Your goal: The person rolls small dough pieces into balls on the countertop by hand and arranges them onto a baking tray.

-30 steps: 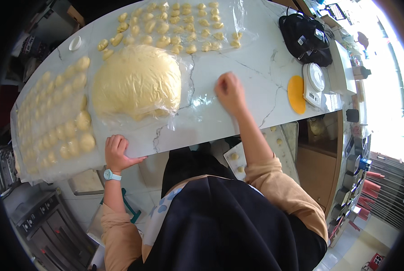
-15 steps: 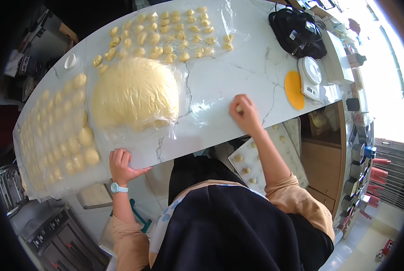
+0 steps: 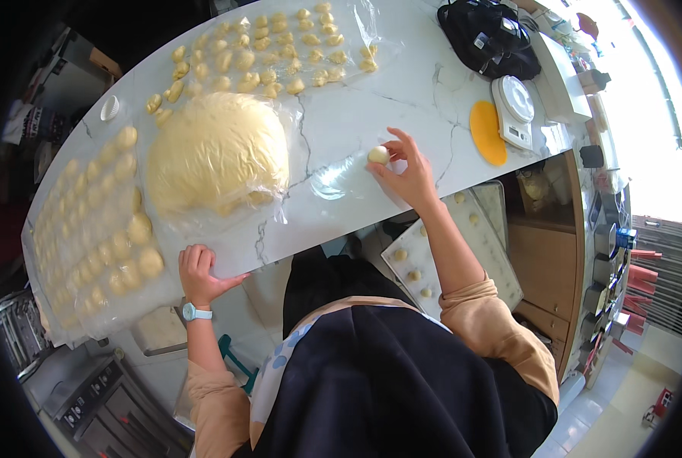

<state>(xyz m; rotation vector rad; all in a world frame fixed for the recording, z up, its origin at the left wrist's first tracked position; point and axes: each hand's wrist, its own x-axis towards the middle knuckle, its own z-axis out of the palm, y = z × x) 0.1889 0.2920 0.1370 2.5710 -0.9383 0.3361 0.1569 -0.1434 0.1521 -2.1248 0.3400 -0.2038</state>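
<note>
My left hand (image 3: 203, 271) rests on the near edge of the marble table (image 3: 356, 198), empty, thumb stretched out. My right hand (image 3: 408, 172) has thumb and fingers around a small round dough ball (image 3: 378, 155) on the tabletop. Left of it lies a large mass of dough (image 3: 215, 149) under clear plastic. Plastic-covered rows of rounded dough pieces (image 3: 119, 244) fill the table's left side. Smaller dough pieces (image 3: 245, 59) lie in rows at the back, under or on clear plastic.
A white scale (image 3: 515, 114), an orange disc (image 3: 487, 131), a black bag (image 3: 486, 38) and a white box (image 3: 564, 76) are at the right. A small white cup (image 3: 110, 108) sits back left. Below the table are a tray of dough balls (image 3: 451, 229), a wooden cabinet (image 3: 539, 271) and an oven (image 3: 108, 404).
My right hand has opened from a fist over the table into a finger hold, showing the dough ball at its fingertips. My left hand stays on the table edge as the view shifts.
</note>
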